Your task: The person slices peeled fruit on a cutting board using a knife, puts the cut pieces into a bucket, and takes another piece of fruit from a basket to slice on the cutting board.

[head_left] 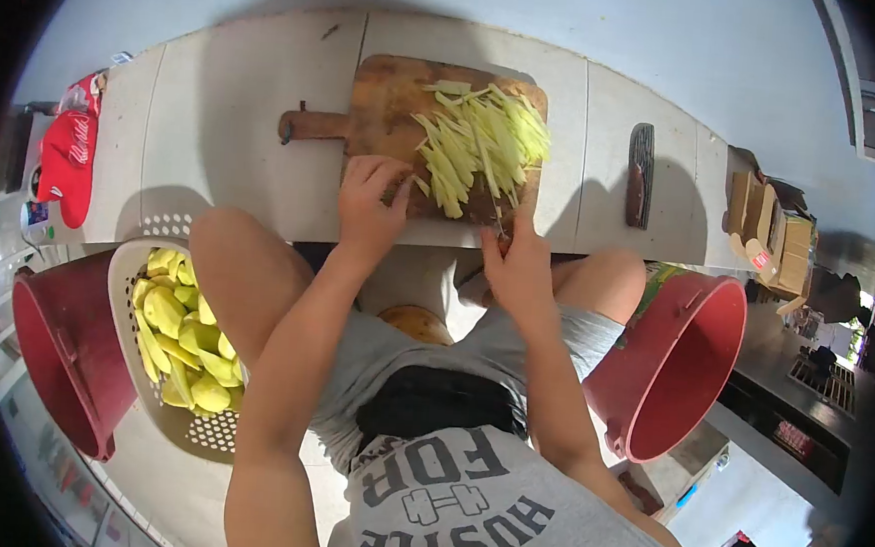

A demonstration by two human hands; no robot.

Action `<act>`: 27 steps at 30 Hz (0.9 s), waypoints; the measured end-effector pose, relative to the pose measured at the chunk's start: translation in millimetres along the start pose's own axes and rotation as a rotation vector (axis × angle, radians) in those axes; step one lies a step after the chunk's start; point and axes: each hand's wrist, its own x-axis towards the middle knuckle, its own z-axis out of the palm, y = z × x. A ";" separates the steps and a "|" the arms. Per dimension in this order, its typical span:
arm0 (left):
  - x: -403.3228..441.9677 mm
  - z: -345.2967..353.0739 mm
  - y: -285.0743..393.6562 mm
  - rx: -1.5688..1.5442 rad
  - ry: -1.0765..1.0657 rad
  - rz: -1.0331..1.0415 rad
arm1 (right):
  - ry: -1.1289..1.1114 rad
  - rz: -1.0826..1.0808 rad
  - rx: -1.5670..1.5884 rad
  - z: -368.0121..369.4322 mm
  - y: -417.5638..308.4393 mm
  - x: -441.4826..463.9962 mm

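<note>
A wooden cutting board (393,95) with a handle on its left lies on the pale tiled counter. Pale green-yellow strips (455,154) of a cut fruit or vegetable are heaped over its right half. My right hand (519,258), at the board's front edge, is closed around the handle of a knife (486,166). The knife's blade points away from me across the strips. My left hand (369,209) rests on the board's front left part, fingers bent and thumb apart, with a stray strip close by. I see nothing held in it.
Peeled yellow-green pieces (179,323) fill a perforated basket (124,325) by my left leg. Red buckets stand at far left (72,351) and right (692,369). On the counter lie a dark striped object (641,176) at right and a red cap (69,161) at left.
</note>
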 end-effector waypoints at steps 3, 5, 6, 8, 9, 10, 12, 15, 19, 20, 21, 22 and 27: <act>2.1 -13.2 17.9 0.008 0.125 -0.090 | 0.062 -0.046 -0.011 -0.7 1.4 2.5; 4.0 -22.3 36.8 0.187 0.030 0.168 | 0.098 -0.104 0.001 3.9 5.4 2.3; 0.8 -19.1 41.1 0.188 0.032 0.174 | 0.127 -0.159 0.012 6.3 7.4 1.9; -8.3 -5.0 45.3 0.211 -0.104 0.350 | 0.119 -0.160 -0.002 9.0 9.9 0.5; -12.3 2.9 45.0 0.209 -0.108 0.361 | 0.109 -0.158 -0.018 10.0 11.5 -0.8; -14.2 11.6 43.9 0.254 -0.124 0.401 | 0.125 -0.154 -0.011 10.6 13.6 -2.3; -14.8 21.5 45.2 0.328 -0.198 0.419 | 0.066 -0.139 0.025 9.7 16.5 -5.8; -10.3 23.9 47.5 0.397 -0.280 0.397 | 0.087 -0.147 -0.003 2.5 18.1 -11.1; 3.5 25.5 38.9 0.443 -0.266 0.358 | 0.095 -0.113 0.079 -10.4 20.3 -23.4; 6.5 25.3 36.4 0.451 -0.266 0.347 | 0.105 -0.109 0.027 -14.5 22.9 -28.1; 11.0 24.9 36.7 0.459 -0.266 0.335 | 0.115 -0.105 -0.025 -19.2 24.5 -32.6; 15.2 24.9 37.2 0.458 -0.268 0.337 | 0.116 -0.103 -0.025 -24.1 24.7 -37.1; 29.4 24.3 29.9 0.469 -0.338 0.217 | 0.100 -0.025 0.079 -41.8 38.0 -56.0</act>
